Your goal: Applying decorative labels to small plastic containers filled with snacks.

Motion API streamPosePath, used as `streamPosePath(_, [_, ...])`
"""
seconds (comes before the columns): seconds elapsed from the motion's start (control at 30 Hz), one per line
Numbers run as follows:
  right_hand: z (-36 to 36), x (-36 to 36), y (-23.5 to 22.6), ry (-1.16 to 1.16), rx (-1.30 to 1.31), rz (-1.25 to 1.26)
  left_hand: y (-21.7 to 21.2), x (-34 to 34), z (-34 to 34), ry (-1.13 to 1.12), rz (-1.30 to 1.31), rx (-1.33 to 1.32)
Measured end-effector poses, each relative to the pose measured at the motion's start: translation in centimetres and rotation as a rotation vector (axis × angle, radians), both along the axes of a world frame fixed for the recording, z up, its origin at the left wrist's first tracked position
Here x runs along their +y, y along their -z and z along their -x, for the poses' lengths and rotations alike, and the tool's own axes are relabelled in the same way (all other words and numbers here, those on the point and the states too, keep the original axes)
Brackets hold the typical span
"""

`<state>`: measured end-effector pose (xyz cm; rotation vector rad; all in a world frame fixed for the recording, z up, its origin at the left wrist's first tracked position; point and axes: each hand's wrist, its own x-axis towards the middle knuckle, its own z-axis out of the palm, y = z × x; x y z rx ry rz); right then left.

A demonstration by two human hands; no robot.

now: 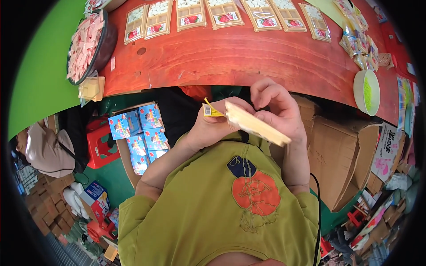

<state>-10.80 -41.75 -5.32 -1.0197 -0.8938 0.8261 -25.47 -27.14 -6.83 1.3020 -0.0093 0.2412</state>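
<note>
Above my lap, in front of the table edge, my left hand grips a thin tan plastic tray. The tray is tilted steeply, seen mostly edge-on, so its contents are hidden. A yellow strip with a white label sticks out by the fingers of my left hand. My right hand is at the tray's far side, its fingers curled in toward the thumb close to the tray's upper edge. Whatever may be between those fingertips is too small to make out.
Several tan trays with white pieces and strawberry cards line the red table. A dark basin of pink packets stands left; a pale bowl with green contents sits right. Blue boxes and an opened carton flank me.
</note>
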Motion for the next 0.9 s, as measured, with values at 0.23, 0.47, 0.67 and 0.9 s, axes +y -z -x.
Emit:
streamPosePath(0.23, [0.7, -0.8, -3.2, 0.205, 0.095, 0.132, -3.2, 1.4, -0.2, -0.051, -0.344, -0.333])
streamPosePath(0.47, [2.6, -1.3, -2.9, 0.261, -0.497, -0.138, -5.0, 2.4, 0.7, -0.143, -0.597, -0.336])
streamPosePath(0.67, [2.9, -0.2, -2.9, 0.272, -0.682, -0.193, -3.7, 1.1, 0.8, -0.131, -0.262, -0.222])
streamPosePath(0.9, [3.0, 1.0, -3.4, 0.597, -0.802, -0.107, -1.5, 0.3, 1.2, -0.695, -0.110, -0.012])
